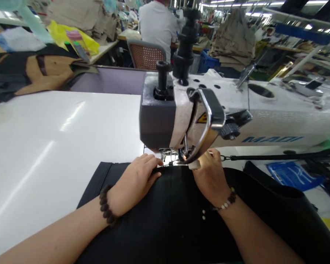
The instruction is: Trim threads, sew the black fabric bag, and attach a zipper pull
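Observation:
A black garment (pixel 170 216) lies on the white table under the head of a white sewing machine (pixel 264 117). My left hand (pixel 137 179) rests flat on the cloth just left of the needle, fingers stretched out toward the presser foot (pixel 172 156). My right hand (pixel 210 176) lies on the cloth just right of the needle, fingers curled forward under the machine head; its fingertips are hidden. Both wrists wear bead bracelets.
The white table (pixel 52 139) stretches to the left. A blue plastic bag (pixel 291 174) lies at the right under the machine arm. Beyond, a seated person (pixel 156 25) in a grey shirt faces away on a chair; stacks of fabric fill the background.

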`<control>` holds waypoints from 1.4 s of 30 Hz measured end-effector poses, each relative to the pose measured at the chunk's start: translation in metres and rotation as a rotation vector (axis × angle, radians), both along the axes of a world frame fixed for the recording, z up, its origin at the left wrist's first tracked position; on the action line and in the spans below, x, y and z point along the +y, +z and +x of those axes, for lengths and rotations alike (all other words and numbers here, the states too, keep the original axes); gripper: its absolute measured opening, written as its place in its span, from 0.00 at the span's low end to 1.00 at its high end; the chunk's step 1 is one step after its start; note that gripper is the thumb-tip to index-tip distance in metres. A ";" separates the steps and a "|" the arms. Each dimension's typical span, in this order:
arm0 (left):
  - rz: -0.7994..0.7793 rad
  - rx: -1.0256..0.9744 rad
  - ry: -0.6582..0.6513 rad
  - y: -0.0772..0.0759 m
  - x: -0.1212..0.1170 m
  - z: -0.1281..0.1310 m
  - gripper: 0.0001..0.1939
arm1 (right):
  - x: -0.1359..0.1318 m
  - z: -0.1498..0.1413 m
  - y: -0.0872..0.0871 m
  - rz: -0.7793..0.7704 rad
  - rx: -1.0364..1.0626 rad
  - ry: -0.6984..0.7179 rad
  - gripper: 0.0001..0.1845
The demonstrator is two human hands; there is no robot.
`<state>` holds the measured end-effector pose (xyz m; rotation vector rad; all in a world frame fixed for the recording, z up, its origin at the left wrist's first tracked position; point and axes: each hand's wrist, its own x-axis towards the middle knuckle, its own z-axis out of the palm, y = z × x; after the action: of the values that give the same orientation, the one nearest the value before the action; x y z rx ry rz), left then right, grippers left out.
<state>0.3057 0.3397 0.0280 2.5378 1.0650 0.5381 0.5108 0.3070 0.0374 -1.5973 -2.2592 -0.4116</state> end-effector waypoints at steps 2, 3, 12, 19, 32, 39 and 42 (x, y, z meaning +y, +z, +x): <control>0.081 -0.046 -0.085 0.002 -0.002 0.000 0.05 | 0.001 0.000 0.000 0.015 0.002 0.027 0.10; 0.123 -0.054 -0.123 0.003 -0.004 0.001 0.08 | 0.001 0.000 0.000 0.022 0.005 0.046 0.10; 0.244 -0.001 -0.216 0.013 -0.011 0.002 0.14 | 0.001 0.001 0.005 0.014 -0.038 0.223 0.18; 0.272 -0.006 -0.236 0.013 -0.012 0.001 0.18 | -0.004 0.001 0.010 -0.014 -0.128 0.265 0.21; 0.287 0.020 -0.263 0.016 -0.016 0.000 0.18 | -0.005 -0.002 0.009 -0.040 -0.071 0.254 0.19; 0.376 0.065 -0.295 0.022 -0.024 0.002 0.16 | 0.004 0.018 0.006 -0.089 -0.137 -0.202 0.12; 0.399 0.075 -0.295 0.027 -0.030 0.002 0.17 | 0.006 0.024 0.004 -0.151 -0.101 -0.215 0.11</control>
<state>0.3074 0.3101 0.0548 3.0129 0.6328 0.6266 0.5346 0.3129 0.0417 -1.9469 -2.2451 -0.3919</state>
